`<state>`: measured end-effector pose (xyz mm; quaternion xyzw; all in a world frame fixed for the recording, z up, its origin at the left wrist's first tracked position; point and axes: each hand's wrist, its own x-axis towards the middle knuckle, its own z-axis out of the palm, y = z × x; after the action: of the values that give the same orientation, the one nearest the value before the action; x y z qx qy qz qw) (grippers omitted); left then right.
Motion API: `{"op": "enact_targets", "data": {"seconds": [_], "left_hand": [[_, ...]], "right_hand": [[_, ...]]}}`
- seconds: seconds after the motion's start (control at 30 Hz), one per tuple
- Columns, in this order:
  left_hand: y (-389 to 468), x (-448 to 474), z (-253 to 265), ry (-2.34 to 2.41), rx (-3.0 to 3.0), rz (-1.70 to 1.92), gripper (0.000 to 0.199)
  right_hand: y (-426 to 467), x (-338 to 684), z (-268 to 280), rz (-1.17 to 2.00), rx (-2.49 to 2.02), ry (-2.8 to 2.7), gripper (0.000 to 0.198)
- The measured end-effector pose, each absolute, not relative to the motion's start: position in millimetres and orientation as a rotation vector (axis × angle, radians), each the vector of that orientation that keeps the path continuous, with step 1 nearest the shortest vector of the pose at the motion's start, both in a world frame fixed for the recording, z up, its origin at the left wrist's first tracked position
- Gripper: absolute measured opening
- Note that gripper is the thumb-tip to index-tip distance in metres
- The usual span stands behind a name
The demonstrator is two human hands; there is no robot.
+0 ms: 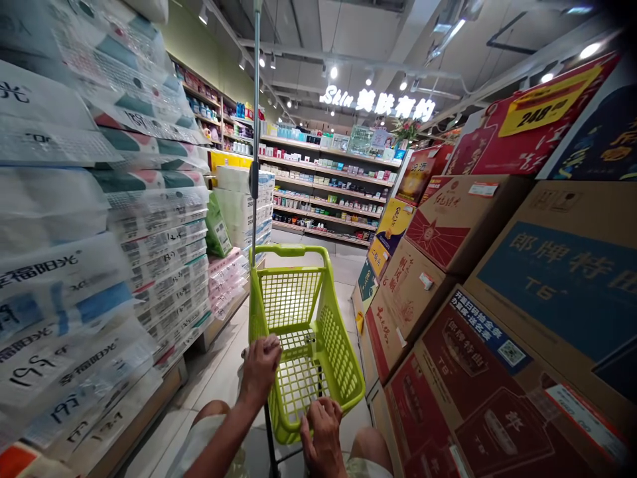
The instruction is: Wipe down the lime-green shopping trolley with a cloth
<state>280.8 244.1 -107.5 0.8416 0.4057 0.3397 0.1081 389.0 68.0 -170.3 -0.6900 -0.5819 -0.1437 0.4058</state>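
A lime-green plastic shopping cart (348,332) stands in front of me, its lattice basket showing the floor through the holes. Its handle bar (291,251) is at the far end, away from me. My left hand (261,365) is closed over the basket's left rim, fingers curled inward. At the near end, my right hand (323,425) has its fingers bent over the front rim. The undersides of both hands are hidden. A thin grey pole (255,119) rises upright from the cart's far left corner.
Wrapped paper packs (164,245) are stacked high on the left. Stacked cartons (448,226) line the right side, close to the cart. Beyond the cart, tiled floor (343,265) leads to shelves (323,179) of small boxed goods under a lit sign (378,103).
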Motion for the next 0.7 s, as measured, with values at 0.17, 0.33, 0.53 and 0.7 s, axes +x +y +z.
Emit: {"op": "enact_targets", "data": {"seconds": [0.17,0.33,0.53,0.7], "left_hand": [[207,254,-190,1.1,1.939,1.468,0.047],[280,283,-131,1.196,1.58,1.431,0.044],[253,284,-160,1.16,1.53,1.392,0.04],[197,268,-224,1.011,1.47,1.382,0.044]], "right_hand": [[67,388,-176,-0.392,-1.728,-1.446,0.015],[63,385,-164,-0.354,-1.768,-1.442,0.017],[62,382,-167,-0.377,-1.774,-1.431,0.017],[65,391,-181,-0.432,-1.718,-1.422,0.015]]}}
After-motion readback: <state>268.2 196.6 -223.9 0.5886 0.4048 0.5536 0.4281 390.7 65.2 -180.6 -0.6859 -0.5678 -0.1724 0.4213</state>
